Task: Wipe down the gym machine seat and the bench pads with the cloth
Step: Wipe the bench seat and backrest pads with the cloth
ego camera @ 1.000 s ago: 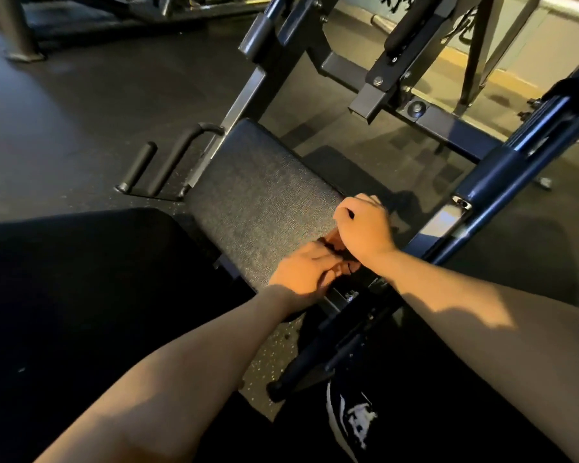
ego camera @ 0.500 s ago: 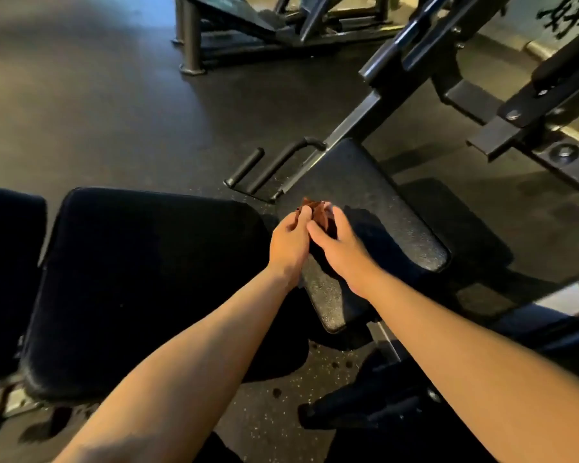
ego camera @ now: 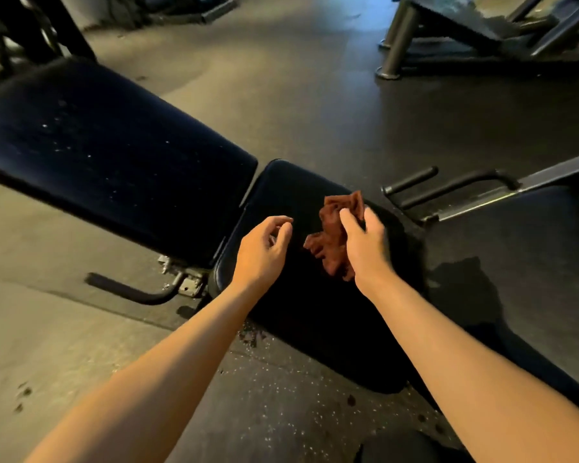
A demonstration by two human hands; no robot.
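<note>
Right hand (ego camera: 365, 248) grips the cloth (ego camera: 331, 235), fingers curled round a crumpled red-brown bunch at frame centre. Loose folds stick out above the fingertips and to the left of the palm. Left hand (ego camera: 264, 248) holds nothing, fingers loosely curled, just left of the cloth and not touching it.

Cloth sits over the upper part of the small pad (ego camera: 281, 188). Cannot tell whether it rests on the pad or is held just off it.

Key relation: the bench is 2 pads end to end. The small pad runs from centre down toward lower right, directly under the gripping hand. The long pad (ego camera: 97, 152) runs from centre up to upper left, so its long axis leads away from the cloth to the left. A narrow gap splits the 2 pads just left of the left hand. White specks show on the long pad's top.

Machine seat (ego camera: 532, 262) lies at right of frame, beyond the right forearm, with 2 handles (ego camera: 448, 188) at its upper left edge, near the cloth.

Judgement: the small pad is the likely next surface, since the cloth hand is already over it. Right hand is nearer both the small pad and the seat. Left hand is nearer the long pad but has no cloth.

Containers: none in view. Dark floor (ego camera: 281, 78) all round, with another machine frame at upper right.
</note>
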